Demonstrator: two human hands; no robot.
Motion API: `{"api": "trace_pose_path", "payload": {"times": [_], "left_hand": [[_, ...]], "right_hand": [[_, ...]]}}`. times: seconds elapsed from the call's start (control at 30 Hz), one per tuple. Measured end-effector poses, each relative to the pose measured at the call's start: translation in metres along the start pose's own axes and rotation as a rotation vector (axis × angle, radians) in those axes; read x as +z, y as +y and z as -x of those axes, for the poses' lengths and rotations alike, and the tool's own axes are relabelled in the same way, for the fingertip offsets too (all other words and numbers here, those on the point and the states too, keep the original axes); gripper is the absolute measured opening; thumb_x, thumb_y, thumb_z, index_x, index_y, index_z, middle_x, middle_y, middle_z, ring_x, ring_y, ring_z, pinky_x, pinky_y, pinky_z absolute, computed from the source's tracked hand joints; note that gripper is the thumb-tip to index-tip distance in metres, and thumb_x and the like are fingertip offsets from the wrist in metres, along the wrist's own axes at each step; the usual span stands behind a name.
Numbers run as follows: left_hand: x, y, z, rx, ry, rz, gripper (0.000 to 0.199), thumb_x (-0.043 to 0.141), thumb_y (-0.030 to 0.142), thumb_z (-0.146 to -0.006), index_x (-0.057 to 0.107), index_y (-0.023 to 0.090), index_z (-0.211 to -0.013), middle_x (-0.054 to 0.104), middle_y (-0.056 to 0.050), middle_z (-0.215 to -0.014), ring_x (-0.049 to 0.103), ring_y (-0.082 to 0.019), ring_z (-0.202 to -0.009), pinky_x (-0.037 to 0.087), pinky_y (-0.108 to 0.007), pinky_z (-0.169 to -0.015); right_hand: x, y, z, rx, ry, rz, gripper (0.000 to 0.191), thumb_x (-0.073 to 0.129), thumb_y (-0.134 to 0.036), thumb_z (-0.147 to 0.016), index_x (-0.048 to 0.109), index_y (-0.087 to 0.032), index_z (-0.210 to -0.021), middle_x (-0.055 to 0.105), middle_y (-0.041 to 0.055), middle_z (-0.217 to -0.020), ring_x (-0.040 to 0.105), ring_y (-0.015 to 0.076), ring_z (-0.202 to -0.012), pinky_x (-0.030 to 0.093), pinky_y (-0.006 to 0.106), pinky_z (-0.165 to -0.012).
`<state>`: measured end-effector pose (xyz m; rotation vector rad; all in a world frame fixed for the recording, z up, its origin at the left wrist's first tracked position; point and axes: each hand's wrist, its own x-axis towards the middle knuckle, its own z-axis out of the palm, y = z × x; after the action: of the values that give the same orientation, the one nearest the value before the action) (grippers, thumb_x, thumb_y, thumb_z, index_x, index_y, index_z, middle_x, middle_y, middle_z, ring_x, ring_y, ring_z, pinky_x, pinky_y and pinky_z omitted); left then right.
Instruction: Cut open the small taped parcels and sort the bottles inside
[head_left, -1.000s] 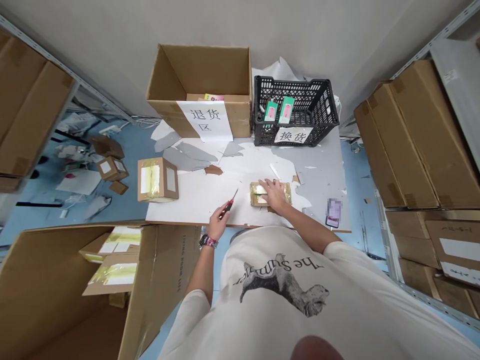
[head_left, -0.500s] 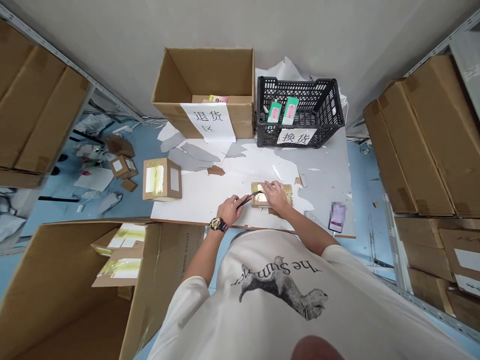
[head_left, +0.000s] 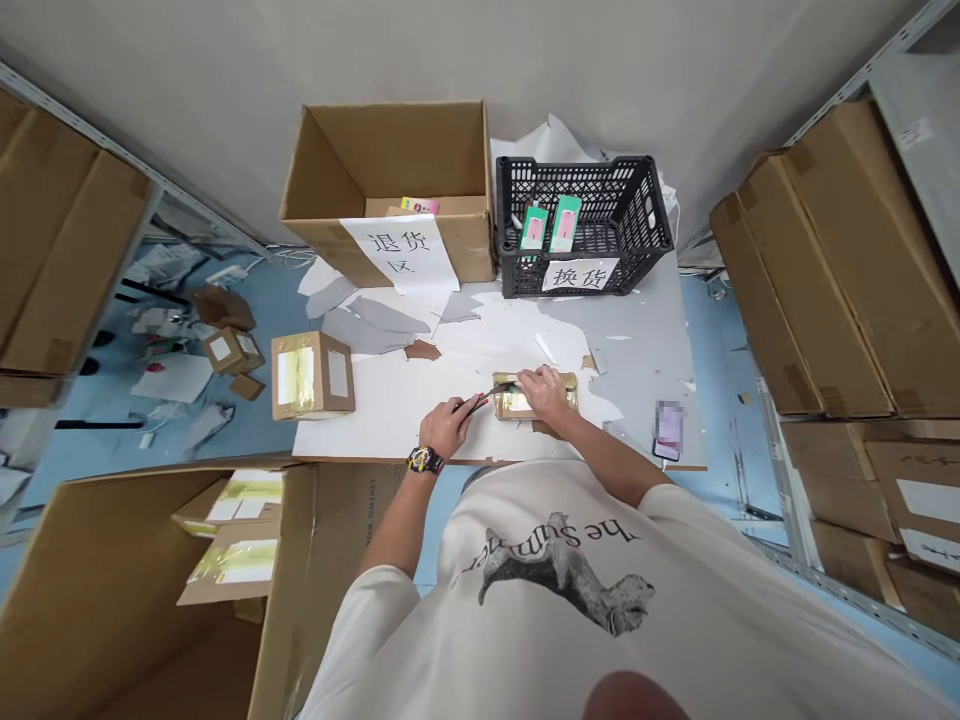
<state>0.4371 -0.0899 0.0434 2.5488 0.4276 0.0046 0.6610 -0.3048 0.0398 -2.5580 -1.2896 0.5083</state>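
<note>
My left hand [head_left: 445,428], with a watch on its wrist, is closed round the red and black handles of a pair of scissors [head_left: 484,398]. Their slim dark blades reach right, onto the top of a small cardboard box [head_left: 516,404] wrapped in yellowish tape. The blade tips are hard to make out beside my fingers. My right hand [head_left: 547,395] grips this box from above, fingers bent over its top and covering its middle. The box lies near the front edge of the white table [head_left: 375,425].
A taped carton [head_left: 311,378] stands at the table's left. Behind are a large open carton [head_left: 390,240] and a black crate [head_left: 585,225] holding green packets. A phone [head_left: 667,432] lies right. A big open carton [head_left: 315,560] with parcels stands front left. Shelved cartons [head_left: 840,280] flank the right.
The view has shifted slightly. A long edge of the small box's top now looks raised or split near the scissors. My left hand still holds the scissors, my right hand the box.
</note>
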Motion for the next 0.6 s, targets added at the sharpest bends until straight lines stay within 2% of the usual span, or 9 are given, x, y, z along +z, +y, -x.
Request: {"api": "trace_pose_path", "payload": {"times": [0.07,0.13,0.2,0.27,0.33,0.43,0.53,0.6], "left_hand": [[-0.005,-0.010,-0.001,0.055,0.011,0.070,0.050,0.057,0.041,-0.111,0.073,0.037,-0.158,0.074,-0.014,-0.129,0.069,-0.032,-0.110,0.055,-0.040,-0.094],[-0.009,-0.026,0.002,0.024,0.101,0.137,0.050,0.058,0.042,-0.111,0.072,0.036,-0.159,0.074,-0.013,-0.131,0.070,-0.031,-0.117,0.055,-0.040,-0.103],[-0.009,-0.045,0.008,-0.133,0.250,0.153,0.053,0.057,0.041,-0.111,0.068,0.031,-0.162,0.073,-0.013,-0.134,0.070,-0.032,-0.123,0.054,-0.041,-0.109],[-0.002,-0.061,0.011,-0.332,0.323,0.118,0.056,0.059,0.039,-0.109,0.066,0.026,-0.163,0.072,-0.014,-0.133,0.069,-0.033,-0.124,0.054,-0.043,-0.110],[0.011,-0.074,0.008,-0.471,0.285,0.072,0.057,0.061,0.035,-0.106,0.068,0.023,-0.161,0.072,-0.015,-0.131,0.069,-0.034,-0.123,0.055,-0.045,-0.110],[0.034,-0.086,-0.007,-0.540,0.199,0.052,0.055,0.062,0.032,-0.104,0.070,0.020,-0.158,0.072,-0.018,-0.130,0.068,-0.036,-0.122,0.054,-0.048,-0.112],[0.053,-0.087,-0.026,-0.574,0.202,0.062,0.051,0.068,0.032,-0.101,0.074,0.019,-0.150,0.069,-0.020,-0.135,0.065,-0.040,-0.125,0.053,-0.055,-0.113],[0.062,-0.078,-0.037,-0.552,0.274,0.104,0.048,0.072,0.032,-0.098,0.075,0.017,-0.144,0.067,-0.021,-0.140,0.063,-0.042,-0.130,0.052,-0.060,-0.116]], "right_hand": [[-0.010,0.004,-0.006,0.009,-0.014,0.005,0.047,0.036,-0.044,-0.121,0.073,-0.025,-0.144,0.079,0.0155,-0.129,0.057,0.0357,-0.122,0.037,0.047,-0.117],[-0.021,0.011,-0.012,-0.028,-0.003,0.008,0.050,0.036,-0.047,-0.122,0.071,-0.025,-0.149,0.078,0.0158,-0.130,0.058,0.0350,-0.122,0.036,0.045,-0.117],[-0.030,0.018,-0.014,-0.106,0.056,0.019,0.049,0.038,-0.047,-0.122,0.069,-0.025,-0.153,0.077,0.0151,-0.133,0.060,0.0341,-0.123,0.035,0.046,-0.119],[-0.030,0.024,-0.010,-0.188,0.136,0.037,0.044,0.042,-0.045,-0.122,0.073,-0.025,-0.147,0.078,0.0144,-0.126,0.061,0.0333,-0.118,0.034,0.048,-0.120],[-0.022,0.029,0.003,-0.244,0.199,0.044,0.039,0.047,-0.044,-0.121,0.079,-0.024,-0.131,0.080,0.0129,-0.112,0.063,0.0321,-0.109,0.038,0.049,-0.115],[-0.003,0.035,0.031,-0.280,0.218,0.017,0.034,0.051,-0.041,-0.120,0.081,-0.024,-0.117,0.081,0.0097,-0.106,0.064,0.0295,-0.101,0.045,0.046,-0.106],[0.007,0.040,0.058,-0.210,0.242,-0.046,0.031,0.051,-0.035,-0.119,0.080,-0.025,-0.124,0.083,0.0089,-0.117,0.066,0.0292,-0.107,0.049,0.045,-0.107],[0.005,0.046,0.070,-0.056,0.332,-0.077,0.033,0.051,-0.034,-0.118,0.078,-0.024,-0.135,0.080,0.0112,-0.130,0.065,0.0316,-0.119,0.049,0.046,-0.111]]}}
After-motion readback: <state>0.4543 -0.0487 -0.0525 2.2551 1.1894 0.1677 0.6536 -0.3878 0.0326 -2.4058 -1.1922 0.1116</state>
